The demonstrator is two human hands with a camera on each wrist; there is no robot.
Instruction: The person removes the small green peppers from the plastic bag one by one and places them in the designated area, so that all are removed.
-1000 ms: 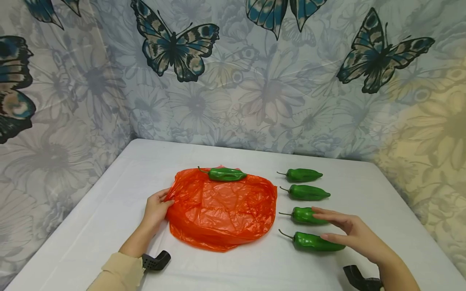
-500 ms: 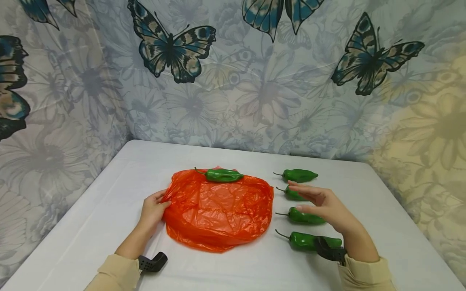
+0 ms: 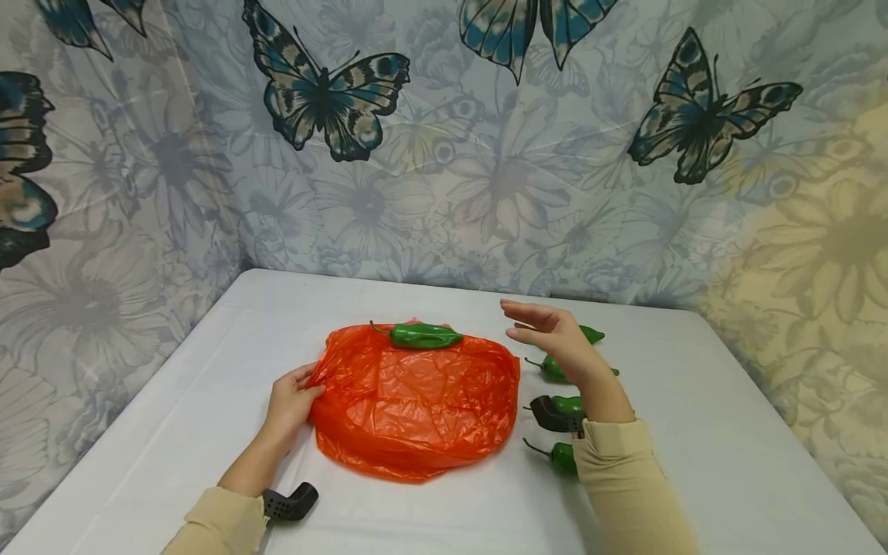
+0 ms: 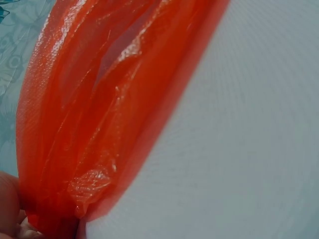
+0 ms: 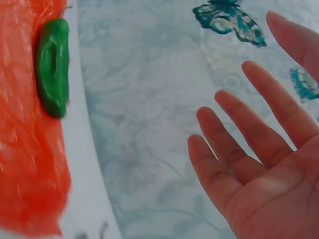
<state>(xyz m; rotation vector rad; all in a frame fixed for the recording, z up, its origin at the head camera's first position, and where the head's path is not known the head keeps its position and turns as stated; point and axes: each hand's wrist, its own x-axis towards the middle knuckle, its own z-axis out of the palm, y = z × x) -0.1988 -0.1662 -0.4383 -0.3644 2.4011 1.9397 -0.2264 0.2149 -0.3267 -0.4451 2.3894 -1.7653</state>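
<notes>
An orange-red plastic bag [image 3: 416,408] lies spread on the table. My left hand [image 3: 290,397] pinches the bag's left edge between thumb and fingers; in the left wrist view the gathered plastic [image 4: 99,119] runs into the fingers at the lower left corner. Across the bag's far edge lies a green pepper [image 3: 425,336], seen also as the pepper [image 5: 53,68] in the right wrist view. My right hand [image 3: 551,331] is raised above the table, right of that pepper, fingers extended and holding nothing. Beneath the right hand and arm, several more green peppers [image 3: 555,368] are partly hidden.
The white-covered table [image 3: 728,462] reaches back to a patterned cloth backdrop [image 3: 444,177] with butterflies. A black wrist device [image 3: 291,502] sits on the left wrist, and a similar black device [image 3: 555,416] on the right.
My right hand has moved left and away from me, from over the nearer peppers in the right-hand column to near the farthest one. My left hand stays on the bag's edge.
</notes>
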